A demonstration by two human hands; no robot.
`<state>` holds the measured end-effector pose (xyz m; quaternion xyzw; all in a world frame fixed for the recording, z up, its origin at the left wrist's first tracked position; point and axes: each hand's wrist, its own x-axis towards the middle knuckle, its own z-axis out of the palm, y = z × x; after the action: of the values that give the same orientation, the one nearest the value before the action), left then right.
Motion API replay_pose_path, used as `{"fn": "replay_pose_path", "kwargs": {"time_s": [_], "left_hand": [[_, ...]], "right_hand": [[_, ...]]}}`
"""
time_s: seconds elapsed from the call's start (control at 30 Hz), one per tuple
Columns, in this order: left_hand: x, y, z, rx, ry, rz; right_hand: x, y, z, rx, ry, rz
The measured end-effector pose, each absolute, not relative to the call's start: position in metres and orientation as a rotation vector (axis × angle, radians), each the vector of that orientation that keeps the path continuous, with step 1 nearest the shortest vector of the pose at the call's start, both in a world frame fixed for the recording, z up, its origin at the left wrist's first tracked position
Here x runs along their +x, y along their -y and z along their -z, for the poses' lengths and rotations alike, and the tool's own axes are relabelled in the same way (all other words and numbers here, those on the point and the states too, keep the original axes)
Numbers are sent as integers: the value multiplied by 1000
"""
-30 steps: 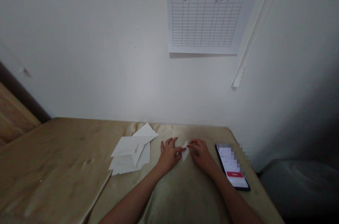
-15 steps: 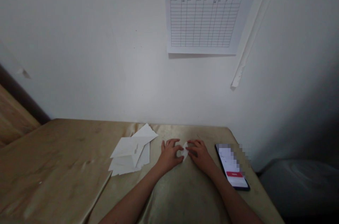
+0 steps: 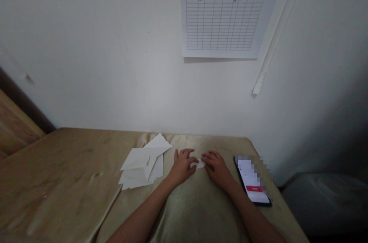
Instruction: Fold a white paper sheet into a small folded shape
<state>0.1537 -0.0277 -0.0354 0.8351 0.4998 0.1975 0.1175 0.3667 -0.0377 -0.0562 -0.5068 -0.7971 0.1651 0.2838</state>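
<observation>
A small piece of white paper [image 3: 200,165], seemingly folded, lies low over the cloth between my two hands. My left hand [image 3: 183,167] has its thumb and index finger curled at the paper's left edge, while its other fingers arch above the cloth. From the other side, the bent fingers of my right hand [image 3: 216,166] press on the paper's right part and partly cover it. Left of my left hand rests a loose pile of white paper sheets [image 3: 138,158], overlapping at different angles.
A gold-brown cloth [image 3: 77,174] covers the table, which meets a white wall [image 3: 115,63]. To the right of my right arm lies a lit smartphone [image 3: 254,187]. A printed table sheet [image 3: 221,20] hangs on the wall. Something grey [image 3: 324,201] stands beyond the table's right edge.
The small paper has gone from standing tall and narrow between my fingers to lying lower and flatter. Both hands stay nearly in place, with small finger movements.
</observation>
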Motion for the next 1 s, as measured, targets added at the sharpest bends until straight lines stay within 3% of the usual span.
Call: {"fn": "replay_pose_path", "kwargs": {"time_s": [1.0], "left_hand": [[154,22,47,2485,-1535,-582]], "right_hand": [[355,41,53,-1274,2176,-164]]}}
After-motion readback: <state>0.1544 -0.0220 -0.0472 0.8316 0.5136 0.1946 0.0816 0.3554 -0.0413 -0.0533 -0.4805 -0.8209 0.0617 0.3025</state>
